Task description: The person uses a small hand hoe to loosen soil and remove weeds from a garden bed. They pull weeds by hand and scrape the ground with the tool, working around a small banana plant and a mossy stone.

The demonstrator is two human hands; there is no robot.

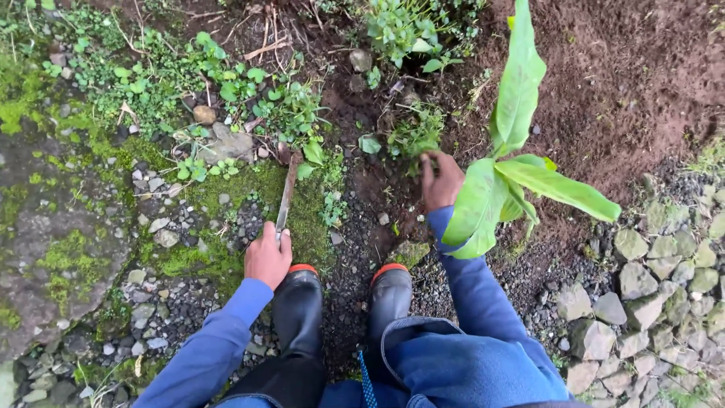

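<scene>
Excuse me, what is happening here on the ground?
A person in blue sleeves and black rubber boots bends over soil and stones. The left hand holds a long knife pointing at the mossy ground. The right hand grips a clump of weeds beside a young broad-leaved plant.

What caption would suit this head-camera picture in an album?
Left hand grips a long knife on mossy ground while the right hand clutches a weed clump beside a broad-leaved young plant.

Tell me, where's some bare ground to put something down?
Bare brown soil lies at upper right, beyond the young banana plant. It is crowded with weeds ahead, and with stones at right. The left hand holds a knife; the right hand grips a weed clump.
</scene>
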